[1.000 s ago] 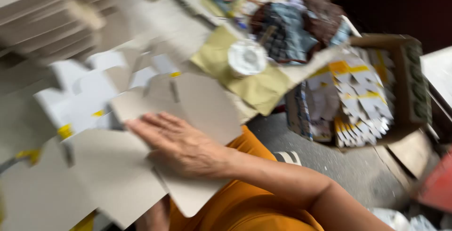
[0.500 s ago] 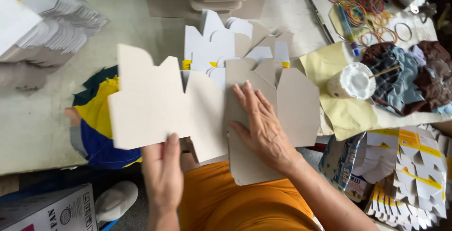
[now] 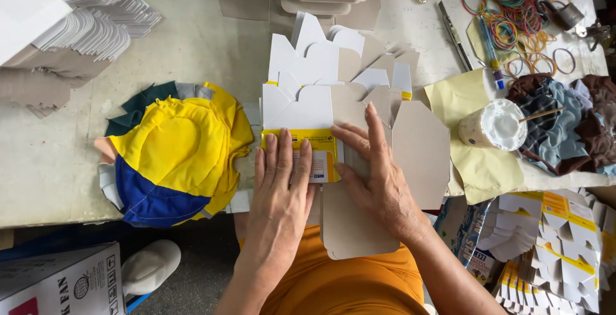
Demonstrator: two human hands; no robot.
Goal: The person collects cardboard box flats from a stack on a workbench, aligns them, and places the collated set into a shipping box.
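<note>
My left hand [image 3: 281, 187] lies flat, fingers together, pressing down a folded yellow-and-white panel of a flat cardboard carton blank [image 3: 301, 126]. My right hand [image 3: 375, 177] presses flat on the grey inner side of the same blank [image 3: 420, 151], fingers spread and pointing up-left. The blank lies at the table's front edge and overhangs it above my orange-clad lap. More cut blanks [image 3: 333, 55] are fanned out just behind it.
A yellow and blue cloth cap [image 3: 173, 154] lies to the left. Stacks of white blanks [image 3: 96, 23] sit at the far left. A white pot with a stick [image 3: 494, 124], rags [image 3: 564, 122], rubber bands [image 3: 520, 23] and a box of printed cartons [image 3: 552, 244] are to the right.
The view has steadied and swung back over the table. A panel of the blank has been folded over, showing its yellow printed side, and my left hand now presses on it.
</note>
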